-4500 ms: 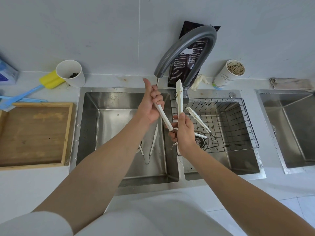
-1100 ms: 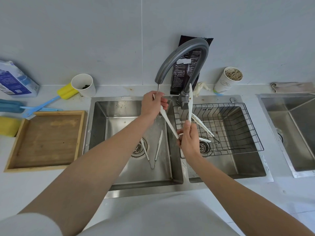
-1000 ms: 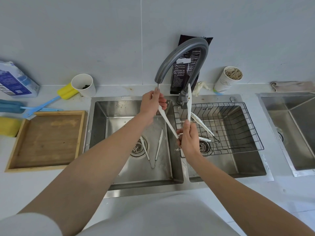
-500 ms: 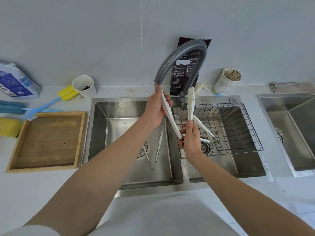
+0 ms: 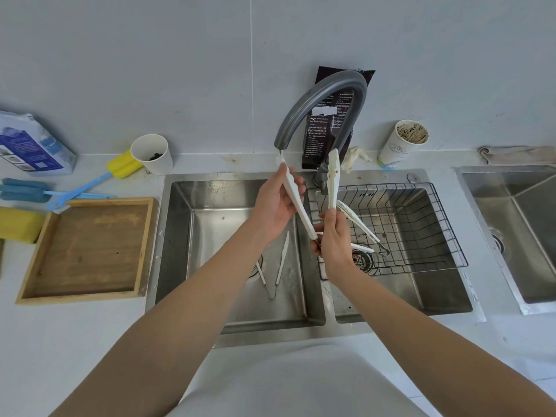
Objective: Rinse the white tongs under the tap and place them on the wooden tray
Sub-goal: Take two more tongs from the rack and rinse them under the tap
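Left hand (image 5: 275, 206), fingers curled round one arm of the tongs (image 5: 333, 179), held that arm's tip just under the spout of the tap (image 5: 326, 85). Right hand (image 5: 335, 240) pinched the hinge end between thumb and fingers, and the other arm rose from that grip. The tongs stood spread as a V above the divide between the two sinks. Their hinge pointed toward the person and both tips pointed toward the wall, so the long axis ran near to far. Whether water ran from the spout could not be made out.

The tray (image 5: 144, 245) lay on the counter (image 5: 75, 341) well to the left of both hands, beyond the far wall of the basin (image 5: 216, 251). The left hand was the nearer of the two to it. The rinse appeared unfinished, since only one tip sat at the spout.

The transfer would probably run leftward across the basin. It would suit the left hand, or both hands together, with the V allowed to close first. Laid with the axis unchanged, the tongs would lie parallel to the tray's side rails.

A second pair (image 5: 282, 254) lay on the basin floor, and a third pair (image 5: 358, 221) leaned in the basket (image 5: 445, 224). Both were apart from the held pair.
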